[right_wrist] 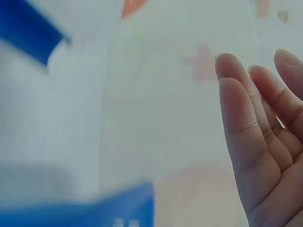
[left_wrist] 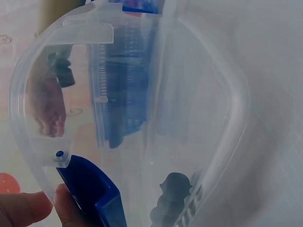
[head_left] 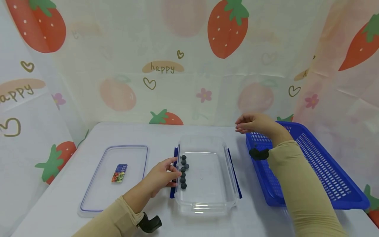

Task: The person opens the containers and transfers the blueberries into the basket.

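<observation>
My left hand (head_left: 162,175) grips the left rim of a clear plastic storage box (head_left: 204,177), thumb over the edge and fingers by the blue side clasp (left_wrist: 94,189). Inside the box, along its left wall, several dark round blueberries (head_left: 183,175) lie in a row, one slightly out of line. Above the far left corner of a blue perforated basket (head_left: 325,158), my right hand (head_left: 257,125) hangs in the air. Its fingers (right_wrist: 241,123) are loosely bent with nothing between them in the right wrist view.
A clear lid (head_left: 100,184) with a blue seal and a small printed label (head_left: 119,173) lies left of the box. Behind the white table (head_left: 160,135) hangs a strawberry-print curtain (head_left: 189,98). The basket stands at the right.
</observation>
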Motion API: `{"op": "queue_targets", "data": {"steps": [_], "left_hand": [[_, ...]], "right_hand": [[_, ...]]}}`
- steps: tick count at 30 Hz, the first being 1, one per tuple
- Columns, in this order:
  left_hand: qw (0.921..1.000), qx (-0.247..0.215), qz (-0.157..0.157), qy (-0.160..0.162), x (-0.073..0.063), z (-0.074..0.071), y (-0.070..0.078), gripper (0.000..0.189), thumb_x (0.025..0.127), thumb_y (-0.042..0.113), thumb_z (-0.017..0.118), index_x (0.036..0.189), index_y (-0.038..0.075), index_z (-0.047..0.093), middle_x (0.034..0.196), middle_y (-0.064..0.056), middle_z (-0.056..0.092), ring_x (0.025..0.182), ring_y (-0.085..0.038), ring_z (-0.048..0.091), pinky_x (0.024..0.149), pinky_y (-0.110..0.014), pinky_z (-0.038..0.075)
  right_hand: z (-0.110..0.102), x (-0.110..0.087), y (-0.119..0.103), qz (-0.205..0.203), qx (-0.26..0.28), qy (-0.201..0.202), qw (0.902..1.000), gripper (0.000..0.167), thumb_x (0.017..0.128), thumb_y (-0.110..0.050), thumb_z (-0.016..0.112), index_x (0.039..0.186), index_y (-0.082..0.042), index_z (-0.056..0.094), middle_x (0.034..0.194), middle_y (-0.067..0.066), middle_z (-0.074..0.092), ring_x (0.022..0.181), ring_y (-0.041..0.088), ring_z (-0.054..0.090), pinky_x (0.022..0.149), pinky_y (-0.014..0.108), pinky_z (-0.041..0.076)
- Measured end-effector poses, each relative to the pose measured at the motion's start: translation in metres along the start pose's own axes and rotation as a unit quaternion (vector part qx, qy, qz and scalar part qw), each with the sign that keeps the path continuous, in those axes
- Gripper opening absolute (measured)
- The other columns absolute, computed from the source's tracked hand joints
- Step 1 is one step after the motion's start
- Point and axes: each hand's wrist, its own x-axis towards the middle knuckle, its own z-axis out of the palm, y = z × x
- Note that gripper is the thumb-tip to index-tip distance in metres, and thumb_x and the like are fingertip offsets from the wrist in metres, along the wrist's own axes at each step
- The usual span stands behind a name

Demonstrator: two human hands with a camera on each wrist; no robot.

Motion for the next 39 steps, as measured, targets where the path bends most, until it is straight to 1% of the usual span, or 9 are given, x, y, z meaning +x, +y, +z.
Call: {"op": "queue_targets", "data": {"steps": [1,3,10,16,19,25,30,34,39], "left_hand": [[1.0000,0.000,-0.001,0.000,0.000,0.000,0.000,0.062,0.086,0.010,0.063,0.141,0.013,0.034,0.091,-0.009,0.049,0.087,-0.023,0.057,0.068,-0.029,0.055],[1.0000,-0.001,-0.001,-0.001,0.001,-0.001,-0.001,0.062,0.086,0.010,0.063,0.141,0.012,0.033,0.091,-0.009,0.049,0.087,-0.023,0.057,0.069,-0.029,0.055],[1.0000,-0.001,-0.003,-0.004,0.003,-0.002,-0.004,0.064,0.085,0.013,0.065,0.141,0.013,0.033,0.092,-0.010,0.050,0.084,-0.020,0.057,0.070,-0.029,0.055],[1.0000,0.001,-0.001,-0.003,0.003,-0.002,-0.004,0.064,0.085,0.013,0.065,0.141,0.012,0.034,0.092,-0.010,0.050,0.085,-0.020,0.058,0.070,-0.029,0.055],[1.0000,0.001,-0.001,-0.005,0.003,-0.002,-0.004,0.065,0.085,0.014,0.065,0.141,0.012,0.033,0.092,-0.010,0.050,0.086,-0.022,0.058,0.070,-0.029,0.055],[1.0000,0.001,-0.005,-0.005,0.003,-0.001,-0.003,0.063,0.086,0.012,0.064,0.141,0.013,0.034,0.093,-0.011,0.050,0.088,-0.024,0.058,0.070,-0.030,0.055],[1.0000,0.001,-0.002,-0.006,0.004,-0.001,-0.002,0.063,0.086,0.013,0.064,0.141,0.013,0.033,0.093,-0.011,0.050,0.086,-0.023,0.058,0.069,-0.030,0.055],[1.0000,0.001,-0.002,-0.007,0.004,-0.001,-0.003,0.064,0.085,0.014,0.064,0.141,0.012,0.033,0.093,-0.011,0.050,0.085,-0.022,0.058,0.069,-0.030,0.055],[1.0000,0.000,-0.001,-0.009,0.002,-0.003,-0.002,0.064,0.085,0.013,0.064,0.141,0.012,0.033,0.093,-0.011,0.050,0.087,-0.024,0.058,0.070,-0.030,0.055]], "right_hand": [[0.006,0.004,-0.004,-0.004,-0.008,-0.005,0.9999,0.027,0.090,-0.017,0.059,0.109,0.002,0.055,0.104,0.018,0.061,0.093,0.021,0.064,0.083,0.035,0.051],[0.018,0.012,-0.011,-0.010,-0.003,-0.018,0.9998,0.025,0.090,-0.016,0.059,0.108,0.001,0.056,0.103,0.017,0.062,0.093,0.021,0.064,0.082,0.033,0.052],[0.062,0.036,-0.026,-0.015,0.038,-0.059,0.9975,0.019,0.089,-0.010,0.059,0.104,0.001,0.058,0.100,0.016,0.063,0.092,0.023,0.064,0.085,0.038,0.051],[0.100,0.055,-0.037,-0.019,0.031,-0.089,0.9954,0.015,0.087,-0.013,0.061,0.099,-0.003,0.060,0.096,0.012,0.064,0.091,0.024,0.064,0.081,0.034,0.052],[0.115,0.064,-0.040,-0.012,0.031,-0.099,0.9946,0.016,0.087,-0.013,0.062,0.098,-0.002,0.061,0.095,0.011,0.064,0.090,0.024,0.064,0.080,0.033,0.053],[0.136,0.077,-0.040,0.020,0.030,-0.112,0.9930,0.016,0.086,-0.010,0.062,0.098,0.001,0.061,0.093,0.011,0.065,0.093,0.028,0.063,0.081,0.034,0.052],[0.148,0.081,-0.034,0.044,0.031,-0.124,0.9908,0.016,0.087,-0.007,0.061,0.098,0.004,0.060,0.092,0.012,0.065,0.096,0.033,0.061,0.079,0.032,0.053],[0.156,0.083,-0.027,0.060,0.020,-0.130,0.9895,0.017,0.086,-0.006,0.062,0.099,0.004,0.061,0.092,0.012,0.065,0.093,0.031,0.063,0.077,0.029,0.054],[0.165,0.091,-0.016,0.078,-0.020,-0.141,0.9866,0.014,0.085,-0.008,0.063,0.096,0.001,0.063,0.089,0.009,0.065,0.084,0.023,0.064,0.074,0.028,0.054]]}}
